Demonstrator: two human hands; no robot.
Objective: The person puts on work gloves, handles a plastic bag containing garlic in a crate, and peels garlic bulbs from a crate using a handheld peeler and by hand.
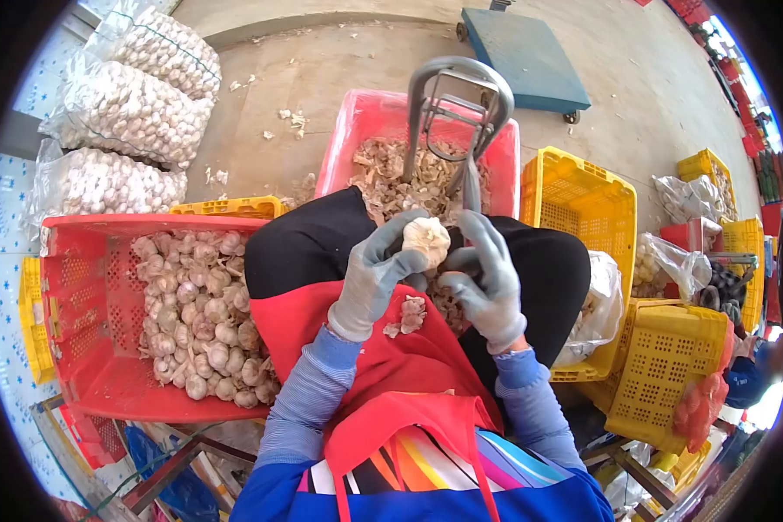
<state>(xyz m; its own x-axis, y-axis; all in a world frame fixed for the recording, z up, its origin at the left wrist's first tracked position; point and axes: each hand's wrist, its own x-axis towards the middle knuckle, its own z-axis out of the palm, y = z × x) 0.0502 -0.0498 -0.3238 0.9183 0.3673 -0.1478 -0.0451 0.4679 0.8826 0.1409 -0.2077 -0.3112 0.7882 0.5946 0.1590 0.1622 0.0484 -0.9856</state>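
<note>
A pale garlic bulb (426,241) is held up in front of my lap between the thumb and fingers of my left hand (367,283). My right hand (489,287) is just to the right of it, thumb and fingers apart, with nothing seen in its grasp. Both hands wear grey gloves. Below them, flakes of garlic skin (406,317) lie on my red apron (383,365). Past the hands, a pink crate (346,130) holds loose skins. To my left, a red crate (78,304) is partly filled with garlic bulbs (202,317).
A grey curved metal frame (461,70) rises over the pink crate. Clear bags of garlic (117,178) stand at upper left. A blue wheeled platform (526,61) is beyond. Yellow crates (661,374) crowd the right, and a person (752,374) is at the far right edge.
</note>
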